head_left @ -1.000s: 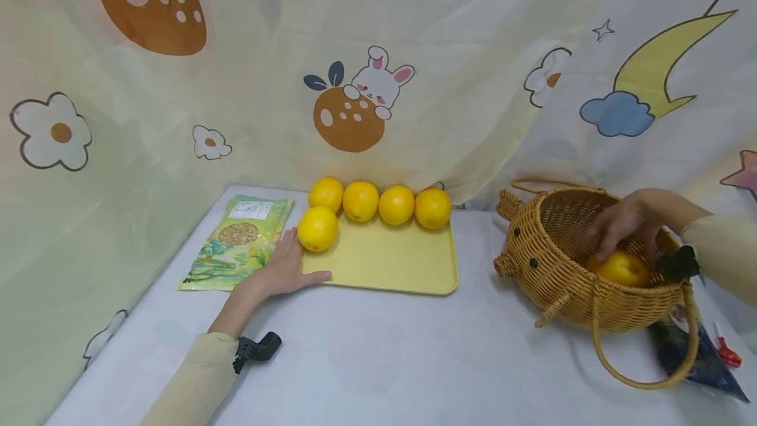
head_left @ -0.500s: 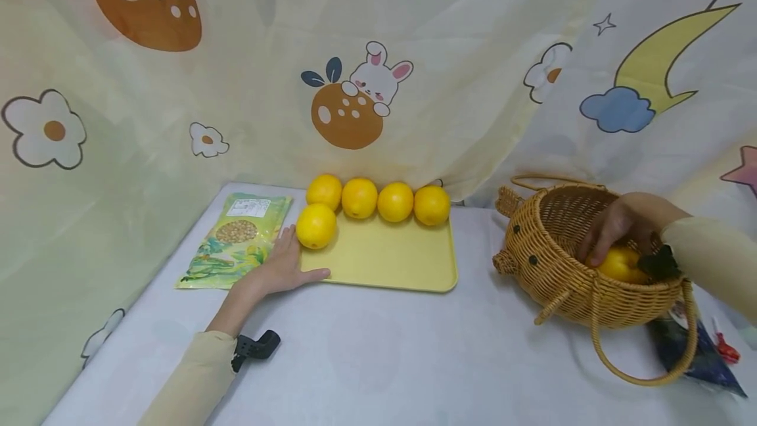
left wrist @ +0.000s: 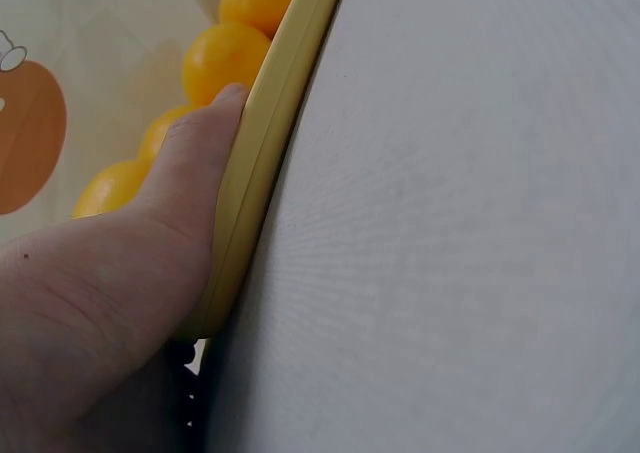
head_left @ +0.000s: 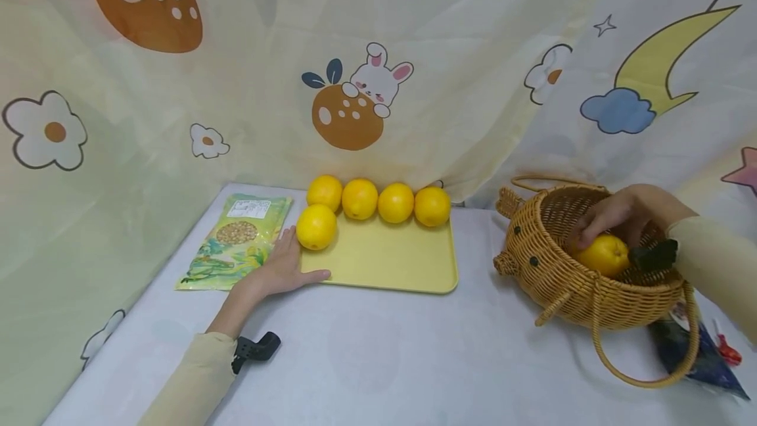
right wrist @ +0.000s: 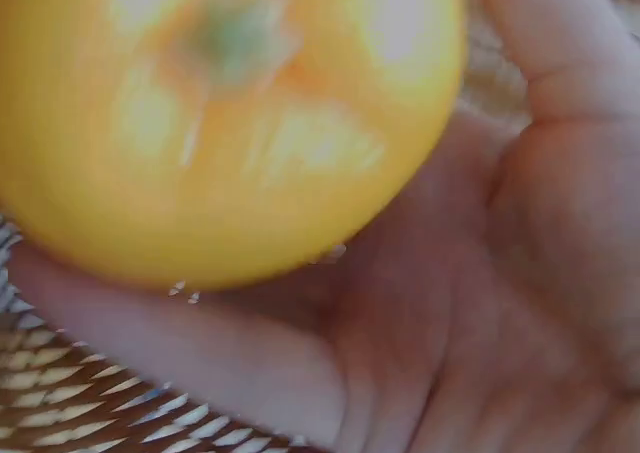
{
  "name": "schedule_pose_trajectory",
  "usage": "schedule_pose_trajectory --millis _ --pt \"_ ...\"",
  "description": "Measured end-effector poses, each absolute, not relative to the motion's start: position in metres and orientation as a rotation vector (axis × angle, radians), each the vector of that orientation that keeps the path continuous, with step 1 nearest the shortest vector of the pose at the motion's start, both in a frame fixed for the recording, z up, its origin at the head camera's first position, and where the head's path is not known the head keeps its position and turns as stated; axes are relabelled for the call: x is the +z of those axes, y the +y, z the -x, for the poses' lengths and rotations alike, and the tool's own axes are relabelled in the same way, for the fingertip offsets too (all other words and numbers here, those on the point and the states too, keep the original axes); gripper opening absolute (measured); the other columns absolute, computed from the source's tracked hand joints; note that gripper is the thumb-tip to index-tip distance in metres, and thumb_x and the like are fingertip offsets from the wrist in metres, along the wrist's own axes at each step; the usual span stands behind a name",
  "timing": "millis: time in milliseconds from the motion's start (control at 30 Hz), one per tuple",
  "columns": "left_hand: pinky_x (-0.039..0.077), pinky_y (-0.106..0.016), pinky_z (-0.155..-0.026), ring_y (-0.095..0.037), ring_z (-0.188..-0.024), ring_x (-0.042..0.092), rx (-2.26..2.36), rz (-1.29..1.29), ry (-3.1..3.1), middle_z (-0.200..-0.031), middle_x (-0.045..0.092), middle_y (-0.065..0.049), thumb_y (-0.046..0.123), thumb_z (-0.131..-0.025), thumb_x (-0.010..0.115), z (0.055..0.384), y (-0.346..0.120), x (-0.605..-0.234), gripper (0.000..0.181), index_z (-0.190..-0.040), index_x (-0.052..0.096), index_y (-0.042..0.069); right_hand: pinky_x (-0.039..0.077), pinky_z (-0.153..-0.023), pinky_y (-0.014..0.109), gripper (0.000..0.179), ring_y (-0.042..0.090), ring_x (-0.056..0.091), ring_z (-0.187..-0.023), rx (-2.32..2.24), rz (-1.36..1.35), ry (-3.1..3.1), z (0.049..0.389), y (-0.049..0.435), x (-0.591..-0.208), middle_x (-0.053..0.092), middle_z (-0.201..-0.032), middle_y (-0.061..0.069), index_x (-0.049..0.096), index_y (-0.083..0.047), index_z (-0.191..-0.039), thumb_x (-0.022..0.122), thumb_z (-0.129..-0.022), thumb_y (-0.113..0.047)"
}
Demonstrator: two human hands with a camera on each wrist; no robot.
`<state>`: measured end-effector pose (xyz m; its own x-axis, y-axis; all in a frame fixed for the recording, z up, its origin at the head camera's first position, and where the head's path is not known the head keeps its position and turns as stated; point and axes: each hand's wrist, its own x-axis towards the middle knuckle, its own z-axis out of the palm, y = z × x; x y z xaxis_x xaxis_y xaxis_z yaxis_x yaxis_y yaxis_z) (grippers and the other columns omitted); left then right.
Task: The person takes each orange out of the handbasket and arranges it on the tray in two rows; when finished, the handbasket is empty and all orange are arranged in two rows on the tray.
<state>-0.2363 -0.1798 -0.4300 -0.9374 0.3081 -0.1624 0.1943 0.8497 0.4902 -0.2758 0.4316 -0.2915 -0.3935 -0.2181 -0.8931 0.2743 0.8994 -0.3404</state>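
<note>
My right hand [head_left: 612, 219] reaches inside a wicker basket [head_left: 568, 307] with an animal face and grips an orange [head_left: 604, 256]. In the right wrist view, fingers and thumb lie around that orange [right wrist: 250, 173], its green stem end facing the camera. My left hand [head_left: 284, 267] rests against the left front corner of a yellow tray [head_left: 390, 261], fingers straight and thumb along the front rim. The left wrist view shows the thumb on the tray rim [left wrist: 265, 143]. Several oranges [head_left: 361, 199] line the tray's back edge, and another orange [head_left: 316, 227] sits near my left fingertips.
A green bag of grains [head_left: 239, 238] lies left of the tray. One basket handle [head_left: 641, 384] loops toward the front. Beyond the basket at right lie a dark package [head_left: 704, 363] and a small red object [head_left: 729, 350]. A printed cloth hangs behind the table.
Inside the basket, my right hand and the orange have shifted left and a little up, and more of the orange shows. My left hand stays at the tray corner.
</note>
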Motion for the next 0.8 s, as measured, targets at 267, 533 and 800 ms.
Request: schedule_pose_trajectory --millis 267,533,800 --pt "0.003 -0.057 -0.123 -0.041 -0.15 -0.007 0.703 -0.386 2.789 -0.161 -0.011 -0.026 0.074 -0.077 0.06 0.236 -0.181 -0.432 0.128 -0.153 -0.007 -0.004 0.057 -0.089 0.048 0.047 0.029 0.06 -0.109 -0.86 0.373 1.95 0.263 0.425 -0.246 0.045 -0.137 -0.003 0.028 -0.016 -0.151 0.035 -0.105 -0.018" --pt "0.004 -0.058 -0.122 -0.041 -0.151 -0.007 0.704 -0.39 2.788 -0.161 -0.01 -0.026 0.075 -0.076 0.06 0.236 -0.18 -0.431 0.128 -0.154 -0.006 -0.003 0.06 -0.084 0.041 0.05 0.024 0.063 -0.105 -1.02 0.593 2.125 0.237 0.415 -0.237 0.047 -0.139 -0.014 0.03 -0.011 -0.151 0.036 -0.101 -0.008" --pt "0.003 -0.058 -0.122 -0.041 -0.15 -0.007 0.705 -0.381 2.777 -0.161 -0.011 -0.026 0.074 -0.077 0.06 0.236 -0.18 -0.431 0.128 -0.153 -0.008 -0.003 0.059 -0.069 0.023 0.046 0.013 0.064 -0.087 -1.485 0.299 2.508 0.2 0.349 -0.238 0.055 -0.125 -0.012 0.04 -0.03 -0.147 0.044 -0.104 -0.017"
